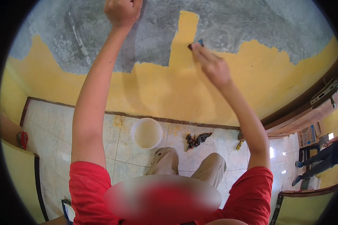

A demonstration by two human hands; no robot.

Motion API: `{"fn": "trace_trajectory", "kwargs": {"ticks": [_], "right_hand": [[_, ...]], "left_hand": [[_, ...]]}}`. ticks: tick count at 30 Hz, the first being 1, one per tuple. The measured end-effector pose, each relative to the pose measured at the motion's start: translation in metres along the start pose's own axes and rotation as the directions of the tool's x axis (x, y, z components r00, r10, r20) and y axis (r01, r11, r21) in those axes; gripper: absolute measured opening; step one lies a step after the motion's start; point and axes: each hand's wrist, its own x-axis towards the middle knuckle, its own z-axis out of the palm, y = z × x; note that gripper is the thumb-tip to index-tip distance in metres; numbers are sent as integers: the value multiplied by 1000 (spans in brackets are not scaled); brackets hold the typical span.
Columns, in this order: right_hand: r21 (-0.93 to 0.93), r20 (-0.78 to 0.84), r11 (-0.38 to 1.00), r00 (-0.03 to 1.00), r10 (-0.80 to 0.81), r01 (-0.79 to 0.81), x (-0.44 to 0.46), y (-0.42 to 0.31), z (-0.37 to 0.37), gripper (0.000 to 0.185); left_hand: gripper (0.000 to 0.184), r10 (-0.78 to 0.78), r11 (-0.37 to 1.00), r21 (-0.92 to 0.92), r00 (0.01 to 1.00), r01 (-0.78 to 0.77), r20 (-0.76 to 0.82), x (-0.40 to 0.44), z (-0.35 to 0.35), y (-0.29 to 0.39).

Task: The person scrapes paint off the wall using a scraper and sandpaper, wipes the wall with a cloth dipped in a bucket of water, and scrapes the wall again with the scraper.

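My right hand (215, 69) is raised to the wall, its fingers closed on a small scraper (200, 42) with blue and dark parts. The scraper is at the edge of a yellow paint strip (186, 28), which juts up into bare grey plaster (154, 33). Up at the top edge of the view, my left hand (123, 13) is closed into a fist against or close to the grey plaster. Its fingertips are partly out of view, so I cannot make out what is in it, if anything.
On the tiled floor (135, 159) below the wall stand a white bucket (147, 133) of cloudy liquid, paint flakes (118, 122), a crumpled dark plastic piece (197, 141) and a yellow-handled tool (239, 145). At right are a wooden door (296, 120), a cardboard box (308, 137) and another person's legs (319, 161).
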Motion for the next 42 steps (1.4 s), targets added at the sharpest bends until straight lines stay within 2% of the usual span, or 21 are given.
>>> {"fn": "trace_trajectory", "kwargs": {"ticks": [2, 3, 4, 8, 11, 13, 16, 20, 23, 24, 26, 28, 29, 31, 32, 34, 35, 36, 38, 40, 42], "right_hand": [[3, 43, 1000, 999, 25, -25, 1, 12, -7, 39], [10, -56, 999, 997, 49, -49, -2, 9, -1, 38], [-6, -60, 999, 997, 48, -49, -11, 6, 3, 38], [-20, -70, 996, 994, 81, -82, -9, -8, 15, 35], [7, -54, 985, 984, 172, -172, -17, -17, 8, 32], [43, -120, 979, 972, 202, -199, -22, -16, 15, 33], [36, -123, 972, 964, 234, -231, -25, -18, 20, 33], [38, -104, 970, 964, 243, -241, -26, -13, 17, 32], [127, -347, 972, 909, 229, -197, -4, 4, 8, 29], [135, -354, 971, 906, 233, -198, 7, 6, -5, 29], [232, -402, 926, 837, 371, -299, 19, 9, -27, 29], [214, -392, 933, 849, 354, -290, 14, 23, -12, 27], [101, -332, 990, 935, 124, -95, 4, 31, 6, 28], [-94, -22, 994, 998, -65, 63, -5, 15, 1, 33], [-96, -28, 994, 998, -60, 57, 2, 26, -4, 33], [31, -207, 995, 974, 95, -91, 15, 50, -23, 44], [50, -215, 983, 959, 184, -177, 15, 43, -24, 45], [47, -208, 983, 960, 185, -179, 7, 33, -14, 45], [29, 104, 994, 989, -103, 101, -17, 9, 15, 44], [75, 50, 984, 985, -166, 162, 2, 37, 5, 43], [81, -152, 987, 977, 149, -138, 5, 43, 7, 43]], "left_hand": [[29, 30, 999, -9, 999, -31, -18, -6, -4, -2], [29, -17, 1000, -12, 1000, 17, 6, -10, -3, -3], [30, -56, 998, -16, 998, 56, 25, -11, -1, -1], [30, -2, 1000, -6, 1000, 2, -1, -4, -1, -3], [30, -77, 997, -2, 996, 78, 37, -16, -1, -2], [29, -59, 998, 12, 998, 59, -10, -12, 1, -4], [27, -31, 998, 51, 999, 31, -12, -11, 2, -6], [25, -31, 999, 6, 998, 31, -49, -11, 2, 2], [25, -52, 999, 17, 999, 52, 8, -11, -1, -1], [26, -64, 998, 17, 998, 64, 25, -12, 0, -2], [27, -71, 997, 20, 997, 71, 43, -11, -1, -4], [29, -28, 999, 36, 1000, 29, -3, -10, 1, -3], [29, -33, 999, 31, 999, 33, 1, -11, 0, -2], [29, 6, 1000, 25, 1000, -6, -4, -10, 0, -4], [29, 13, 1000, 21, 1000, -13, -4, -9, 2, -6], [29, -33, 999, 11, 999, 33, 8, -11, 2, -6], [29, -39, 999, 4, 999, 39, 14, -12, 2, -3], [29, -33, 999, 12, 999, 33, 1, -12, 3, -1], [28, -12, 1000, 18, 1000, 12, 2, -13, -1, -2], [28, -28, 998, 50, 999, 27, 33, -12, 1, -6], [28, -9, 998, 59, 1000, 8, 21, -12, -2, -11]]}}
